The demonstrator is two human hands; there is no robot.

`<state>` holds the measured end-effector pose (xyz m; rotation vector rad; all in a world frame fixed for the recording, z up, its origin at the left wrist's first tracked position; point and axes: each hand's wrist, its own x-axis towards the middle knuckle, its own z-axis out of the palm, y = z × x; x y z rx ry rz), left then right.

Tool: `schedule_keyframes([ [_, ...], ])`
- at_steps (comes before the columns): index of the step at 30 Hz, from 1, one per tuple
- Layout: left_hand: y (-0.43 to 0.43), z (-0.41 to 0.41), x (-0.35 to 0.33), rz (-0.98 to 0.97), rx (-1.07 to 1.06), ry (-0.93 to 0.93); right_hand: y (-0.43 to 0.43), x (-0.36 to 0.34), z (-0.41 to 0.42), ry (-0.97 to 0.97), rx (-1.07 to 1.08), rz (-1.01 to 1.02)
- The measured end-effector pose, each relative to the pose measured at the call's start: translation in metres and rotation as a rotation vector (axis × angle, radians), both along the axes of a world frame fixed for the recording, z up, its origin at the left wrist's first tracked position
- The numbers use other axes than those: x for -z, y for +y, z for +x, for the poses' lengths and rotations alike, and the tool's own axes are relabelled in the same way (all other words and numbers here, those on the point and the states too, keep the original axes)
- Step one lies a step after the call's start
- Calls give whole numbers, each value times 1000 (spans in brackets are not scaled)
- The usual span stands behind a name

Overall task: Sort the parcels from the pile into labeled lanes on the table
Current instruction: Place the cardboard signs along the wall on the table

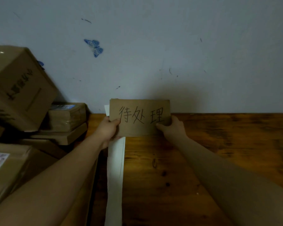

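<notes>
- Holding a flat brown cardboard sign (140, 118) with three handwritten black characters, the person has it upright against the pale blue-grey wall (153, 54), at the back edge of the dark wooden table (219, 144).
- The left hand (107, 129) pinches the sign's lower left corner, thumb on the front. The right hand (171, 128) pinches the lower right corner the same way.
- A long white paper strip (115, 168) runs along the table from under the left hand toward the camera, seemingly a lane divider.
- The pile of brown cardboard parcels (23, 95) sits stacked at the left, beside the strip, with none in hand.
- The step looks like labelling a lane, with sorting not yet begun.
- The next move probably calls for propping or fixing the sign so it stands alone, then freeing a hand to reach left for a parcel.
</notes>
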<state>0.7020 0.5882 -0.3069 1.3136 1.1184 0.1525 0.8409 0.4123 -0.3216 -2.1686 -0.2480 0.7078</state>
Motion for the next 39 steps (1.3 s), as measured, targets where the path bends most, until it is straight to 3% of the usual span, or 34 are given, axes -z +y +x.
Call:
schedule_keyframes([
  [4, 6, -22, -28, -25, -92, -113, 4, -31, -11, 84, 65, 200],
  [11, 22, -51, -50, 225, -231, -103, -2, -51, -17, 36, 118, 216],
  [15, 27, -66, -57, 362, -281, -68, -26, -46, -4, 80, 85, 121],
  [20, 30, -78, -59, 524, -289, -35, -56, -17, 12, 72, 61, -163],
  [24, 31, -79, -51, 495, -319, -51, -50, 1, 12, 50, 59, -272],
  [26, 31, -80, -45, 441, -337, -58, -48, 4, 4, -136, -119, -434],
  [28, 30, -81, -40, 394, -365, -80, -46, 11, -7, -331, -465, -565],
  [31, 29, -80, -34, 334, -408, -120, -40, 32, -15, -346, -785, -678],
  [39, 22, -72, -28, 234, -400, -146, 6, 35, -10, -348, -717, -650],
])
